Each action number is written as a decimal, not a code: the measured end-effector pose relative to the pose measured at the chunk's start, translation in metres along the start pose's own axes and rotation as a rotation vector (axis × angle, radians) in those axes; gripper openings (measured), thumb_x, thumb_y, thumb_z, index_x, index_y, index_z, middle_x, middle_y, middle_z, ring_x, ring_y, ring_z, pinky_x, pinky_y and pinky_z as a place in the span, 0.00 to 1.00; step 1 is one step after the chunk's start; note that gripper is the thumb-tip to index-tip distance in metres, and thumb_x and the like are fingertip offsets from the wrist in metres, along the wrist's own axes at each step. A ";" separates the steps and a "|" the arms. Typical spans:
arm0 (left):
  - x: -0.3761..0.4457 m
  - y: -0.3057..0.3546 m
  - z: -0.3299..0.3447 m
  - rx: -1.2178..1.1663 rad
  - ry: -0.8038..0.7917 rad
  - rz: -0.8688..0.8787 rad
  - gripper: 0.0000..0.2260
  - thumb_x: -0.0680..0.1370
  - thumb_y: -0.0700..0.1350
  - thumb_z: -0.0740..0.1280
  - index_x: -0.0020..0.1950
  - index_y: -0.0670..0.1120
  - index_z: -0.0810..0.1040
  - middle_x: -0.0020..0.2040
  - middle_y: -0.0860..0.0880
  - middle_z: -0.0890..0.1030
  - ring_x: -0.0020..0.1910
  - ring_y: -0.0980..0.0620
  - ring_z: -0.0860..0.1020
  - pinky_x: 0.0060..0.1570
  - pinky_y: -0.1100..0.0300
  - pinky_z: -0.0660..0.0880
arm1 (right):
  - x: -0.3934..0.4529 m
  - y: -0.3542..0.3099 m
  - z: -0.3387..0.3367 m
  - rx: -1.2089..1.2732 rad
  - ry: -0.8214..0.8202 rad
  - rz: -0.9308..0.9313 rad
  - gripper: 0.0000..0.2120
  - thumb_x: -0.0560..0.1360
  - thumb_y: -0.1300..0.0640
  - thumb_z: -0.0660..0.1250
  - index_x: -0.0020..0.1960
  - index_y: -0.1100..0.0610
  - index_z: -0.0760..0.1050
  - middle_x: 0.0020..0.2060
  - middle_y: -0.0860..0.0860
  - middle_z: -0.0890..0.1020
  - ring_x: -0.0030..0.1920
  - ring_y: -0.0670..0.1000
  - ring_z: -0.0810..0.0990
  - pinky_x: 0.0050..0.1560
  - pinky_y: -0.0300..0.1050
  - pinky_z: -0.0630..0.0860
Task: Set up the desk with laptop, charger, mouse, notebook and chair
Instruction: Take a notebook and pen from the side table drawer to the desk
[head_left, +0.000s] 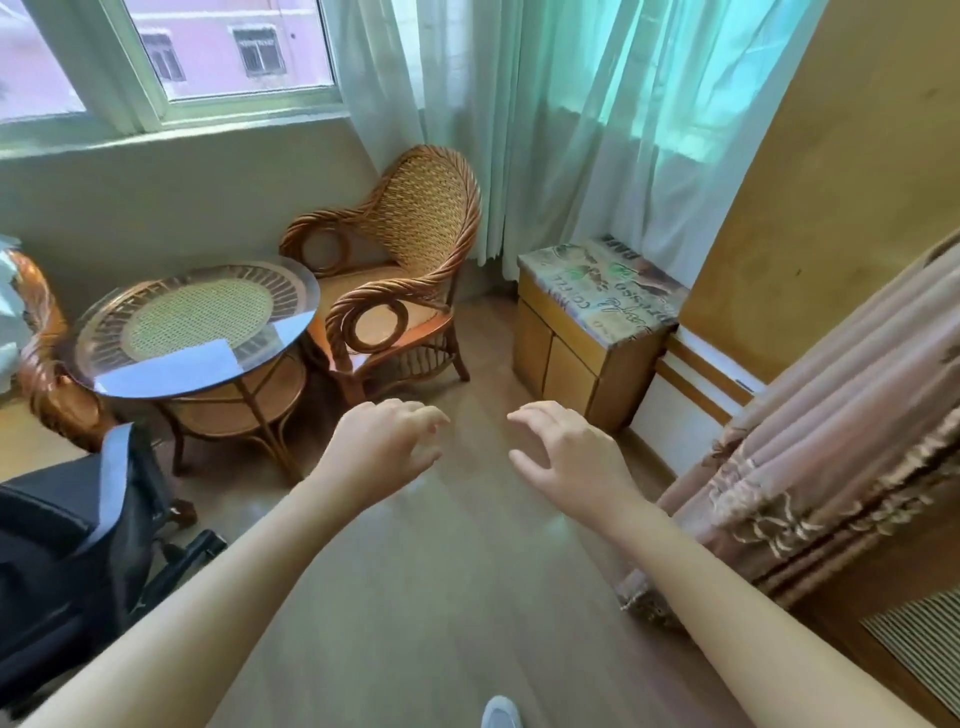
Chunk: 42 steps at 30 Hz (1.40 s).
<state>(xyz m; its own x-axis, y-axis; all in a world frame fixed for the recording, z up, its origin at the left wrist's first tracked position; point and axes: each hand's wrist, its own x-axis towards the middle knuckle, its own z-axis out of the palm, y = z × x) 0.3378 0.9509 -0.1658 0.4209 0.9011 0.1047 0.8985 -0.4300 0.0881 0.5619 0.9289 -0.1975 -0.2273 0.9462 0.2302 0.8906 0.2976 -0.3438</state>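
Left hand (387, 447): held out over the floor (415, 597), fingers loose, holding nothing
Right hand (569, 447): same, holding nothing
Black chair (67, 545): by the left arm

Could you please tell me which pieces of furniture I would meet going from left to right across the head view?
Black office chair → round glass-topped wicker table → wicker armchair → small wooden cabinet → draped pink fabric.

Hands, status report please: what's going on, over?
Left hand and right hand open, empty. Black office chair at left, untouched. Laptop not in view.
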 end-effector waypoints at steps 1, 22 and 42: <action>0.017 -0.008 -0.001 0.002 0.013 -0.015 0.13 0.75 0.53 0.67 0.59 0.54 0.79 0.53 0.55 0.83 0.52 0.54 0.81 0.44 0.61 0.73 | 0.023 0.006 0.001 0.003 0.004 -0.014 0.18 0.73 0.49 0.65 0.62 0.50 0.74 0.59 0.46 0.77 0.56 0.49 0.77 0.49 0.47 0.78; 0.470 -0.129 0.119 -0.038 -0.185 0.251 0.15 0.77 0.54 0.64 0.62 0.54 0.76 0.56 0.55 0.81 0.57 0.52 0.78 0.50 0.56 0.76 | 0.347 0.200 0.054 0.043 -0.021 0.411 0.17 0.75 0.48 0.64 0.62 0.46 0.72 0.60 0.40 0.75 0.57 0.45 0.75 0.49 0.43 0.75; 0.775 -0.125 0.357 -0.292 -0.404 0.164 0.14 0.76 0.53 0.65 0.61 0.55 0.76 0.54 0.57 0.81 0.57 0.56 0.77 0.52 0.58 0.73 | 0.535 0.434 0.203 0.191 -0.075 0.777 0.15 0.75 0.50 0.64 0.62 0.47 0.72 0.59 0.41 0.75 0.58 0.46 0.75 0.49 0.43 0.72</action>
<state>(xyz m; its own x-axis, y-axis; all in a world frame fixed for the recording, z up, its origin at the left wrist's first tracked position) 0.5963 1.7230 -0.4494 0.6191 0.7462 -0.2447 0.7690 -0.5130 0.3813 0.7471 1.5901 -0.4090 0.3977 0.8958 -0.1985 0.7242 -0.4393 -0.5315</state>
